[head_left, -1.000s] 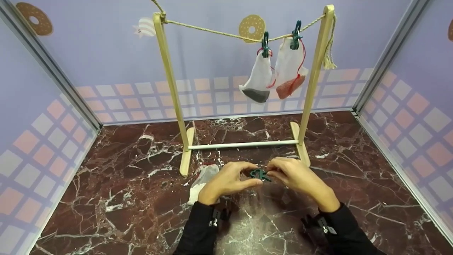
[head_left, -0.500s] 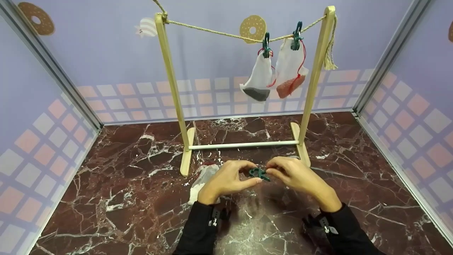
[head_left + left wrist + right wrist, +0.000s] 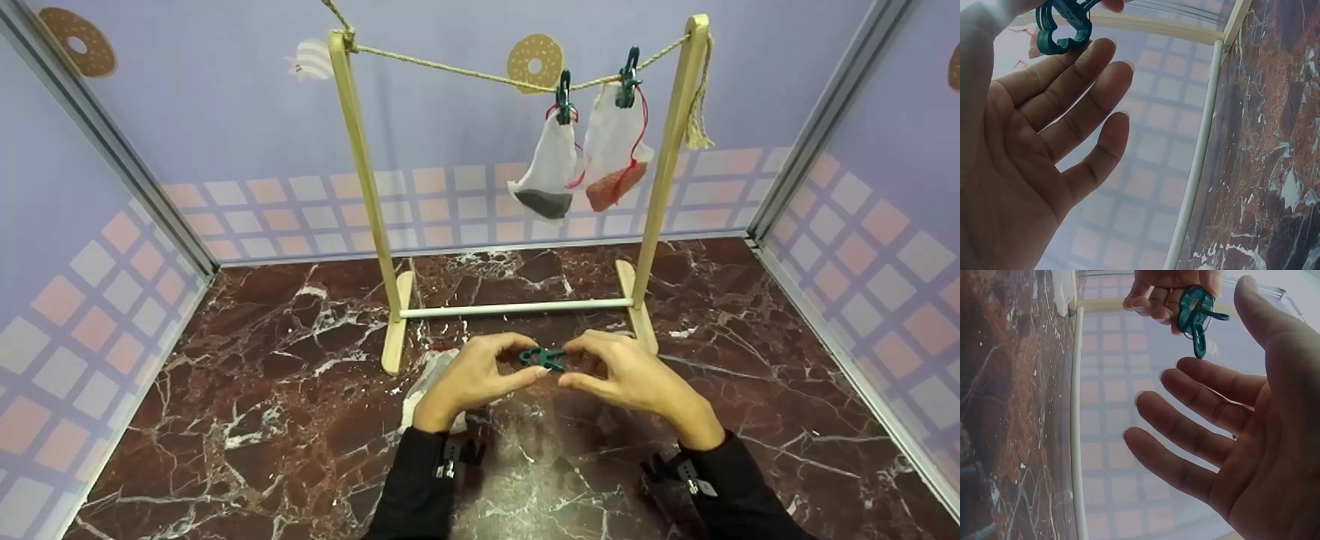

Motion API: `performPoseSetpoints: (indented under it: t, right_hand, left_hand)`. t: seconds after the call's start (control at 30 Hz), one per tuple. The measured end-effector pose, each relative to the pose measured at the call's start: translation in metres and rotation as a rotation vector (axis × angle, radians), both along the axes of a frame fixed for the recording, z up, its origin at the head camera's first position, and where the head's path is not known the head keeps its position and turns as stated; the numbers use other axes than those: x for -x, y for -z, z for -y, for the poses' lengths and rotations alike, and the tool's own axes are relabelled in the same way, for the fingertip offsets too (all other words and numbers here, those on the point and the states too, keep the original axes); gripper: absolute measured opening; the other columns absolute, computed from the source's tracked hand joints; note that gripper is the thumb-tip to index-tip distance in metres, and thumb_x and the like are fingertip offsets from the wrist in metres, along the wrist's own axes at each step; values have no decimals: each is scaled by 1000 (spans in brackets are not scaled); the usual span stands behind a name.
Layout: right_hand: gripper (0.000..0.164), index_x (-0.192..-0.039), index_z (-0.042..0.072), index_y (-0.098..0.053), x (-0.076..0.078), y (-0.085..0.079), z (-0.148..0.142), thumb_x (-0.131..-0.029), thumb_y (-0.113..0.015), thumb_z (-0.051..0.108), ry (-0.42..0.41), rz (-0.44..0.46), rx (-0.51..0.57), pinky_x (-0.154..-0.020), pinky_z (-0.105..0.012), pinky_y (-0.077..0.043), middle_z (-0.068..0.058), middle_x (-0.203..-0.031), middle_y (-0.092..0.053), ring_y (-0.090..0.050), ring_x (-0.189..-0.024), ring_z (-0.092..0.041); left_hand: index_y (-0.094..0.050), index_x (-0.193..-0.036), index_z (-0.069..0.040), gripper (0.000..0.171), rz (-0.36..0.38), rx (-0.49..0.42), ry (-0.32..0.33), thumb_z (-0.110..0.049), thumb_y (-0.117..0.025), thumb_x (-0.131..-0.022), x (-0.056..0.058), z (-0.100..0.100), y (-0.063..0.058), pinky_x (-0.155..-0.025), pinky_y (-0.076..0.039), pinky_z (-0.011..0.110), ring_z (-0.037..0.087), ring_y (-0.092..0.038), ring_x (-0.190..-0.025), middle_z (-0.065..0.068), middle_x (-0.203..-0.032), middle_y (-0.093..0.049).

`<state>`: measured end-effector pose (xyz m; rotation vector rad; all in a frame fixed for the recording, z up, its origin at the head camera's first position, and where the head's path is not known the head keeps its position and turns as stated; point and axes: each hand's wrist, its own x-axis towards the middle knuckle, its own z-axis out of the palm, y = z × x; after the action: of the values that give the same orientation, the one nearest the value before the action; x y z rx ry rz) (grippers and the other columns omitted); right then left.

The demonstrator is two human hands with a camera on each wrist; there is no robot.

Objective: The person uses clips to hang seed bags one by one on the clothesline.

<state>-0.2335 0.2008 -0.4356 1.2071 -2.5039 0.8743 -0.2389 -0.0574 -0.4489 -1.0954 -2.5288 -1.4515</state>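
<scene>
Above the table, my left hand (image 3: 476, 375) pinches a dark green plastic spring clip (image 3: 540, 358) between thumb and fingers. The clip's two handles (image 3: 1199, 343) point toward my right hand (image 3: 637, 379), splayed apart in the right wrist view. That hand is held close by, thumb and fingers spread with a gap around the handles. Behind my left hand and partly hidden by it, a sheer white drawstring pouch (image 3: 435, 375) with white contents lies on the table. Two similar pouches hang by green clips from a rope: one with dark grey contents (image 3: 544, 201), one with reddish contents (image 3: 616, 184).
A wooden rack (image 3: 364, 161) stands ahead of my hands, with a white crossbar (image 3: 517, 307) low between its posts. The rope (image 3: 450, 68) sags between the post tops. Patterned walls (image 3: 247, 135) enclose the marbled table (image 3: 270, 427).
My right hand has let go of the clip's handles and its fingers have spread. The clip has shifted slightly left and away, still in my left hand. The hanging pouches stay put.
</scene>
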Motion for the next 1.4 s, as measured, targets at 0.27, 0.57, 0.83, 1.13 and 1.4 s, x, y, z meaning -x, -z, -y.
performPoseSetpoints:
  t: [0.27,0.57,0.83,1.13,1.4]
  right_hand:
    - [35,-106,9,-66,1,0,0,-85,-71,36,-3,-15,68,-59,-27,-52,0,-88,-63,-60,-69,-15]
    - [40,-106,11,-67,0,-2,0,-79,-76,38,34,-17,120,-57,-25,-50,-1,-85,-63,-59,-68,-11]
    - [42,-107,9,-66,2,-1,0,-77,-79,34,12,-63,170,-57,-26,-51,-5,-86,-63,-59,-69,-12]
    - [38,-108,8,-67,3,-1,2,-78,-79,29,11,-117,185,-56,-23,-49,0,-88,-63,-57,-69,-9]
    - [36,-108,8,-67,3,-3,5,-77,-80,21,17,-205,220,-60,-13,-44,7,-94,-62,-54,-69,-4]
  left_hand:
    - [-63,-114,-11,38,-42,-15,64,-39,-67,-88,1,-3,1,-75,-54,41,11,-61,-82,-5,-98,-66]
    - [-60,-120,-11,42,-72,16,53,-41,-63,-90,0,-5,0,-75,-52,24,8,-60,-83,-6,-100,-65]
    - [-59,-123,-11,45,-85,16,47,-41,-64,-90,0,-5,0,-74,-51,21,5,-59,-83,-6,-101,-65]
    - [-59,-124,-8,46,-83,-5,48,-38,-65,-89,1,-6,1,-71,-55,39,12,-61,-82,-1,-103,-66]
    - [-59,-123,-9,45,-110,-64,52,-34,-67,-87,2,-7,0,-67,-54,24,12,-62,-79,1,-101,-67]
